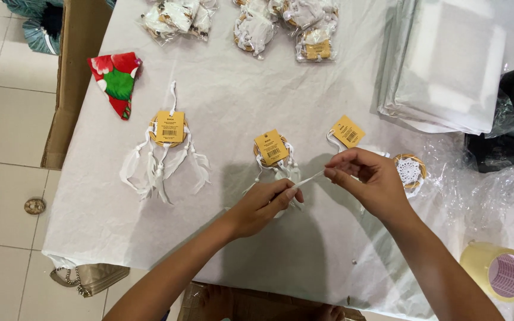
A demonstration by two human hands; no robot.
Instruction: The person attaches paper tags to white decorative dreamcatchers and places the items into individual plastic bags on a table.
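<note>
Item 1: left hand (264, 205), ctr of the surface (239, 101), which has a white cloth cover. Fingers pinched together on the lower end of a thin white strip (307, 179), prob. ribbon or feather; exact kind can't tell.

Item 2: right hand (367, 178), just right of the left. Fingers closed on the upper end of the same strip, so it runs taut between both hands, slanting up to the right.

Item 3: small dreamcatcher w/ yellow tag (273, 151), lying on the surface directly behind the left hand, partly hidden by it; white tassels spread below.

Item 4: second yellow tag (347, 131), on a white loop, just above the right hand.

Item 5: round woven hoop (410, 171), white web inside, tan rim, close to the right hand on its right, lying on clear plastic wrap (477, 190).

Item 6: larger dreamcatcher, yellow tag (168, 134), long white streamers, well left of both hands.

Item 7: red-green-white folded cloth (116, 79), upper left edge of the surface.

Item 8: bagged dreamcatchers (254, 27), several packs, far edge.

Item 9: stack of white sheets (447, 65), upper right.

Item 10: tape roll (500, 271), yellowish, lower right corner.

Item 11: cardboard box (72, 77), left of the surface, on tiled floor (1, 196).

Item 12: gold-tone bag (93, 277), on floor near the front left corner.
</note>
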